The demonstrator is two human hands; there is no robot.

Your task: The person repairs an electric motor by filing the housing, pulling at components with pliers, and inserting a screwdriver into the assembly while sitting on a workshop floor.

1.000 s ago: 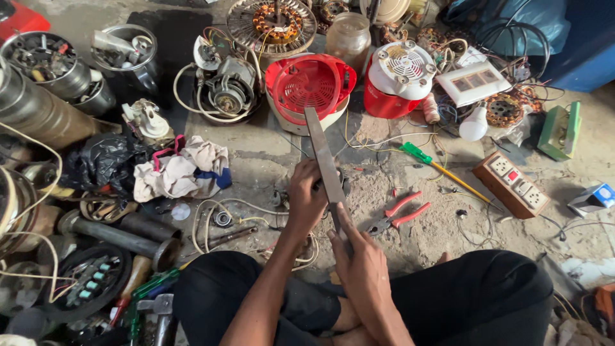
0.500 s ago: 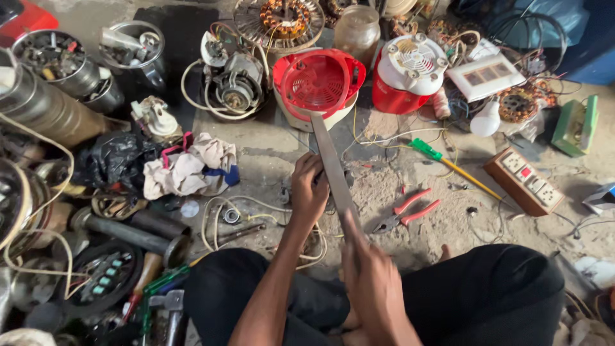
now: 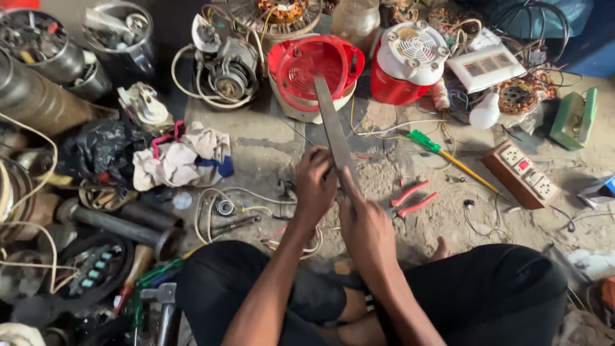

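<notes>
A floor-level repair workshop: motors, wires, pliers and parts lie strewn across concrete.

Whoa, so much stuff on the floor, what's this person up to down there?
A person sits cross-legged on the concrete floor amid motor parts and wires. Their right hand grips the near end of a long flat metal file, and their left hand closes over something small pressed against it, too hidden to identify. The file points away toward a red plastic fan housing. Red-handled pliers and a green-handled screwdriver lie untouched just to the right.
</notes>
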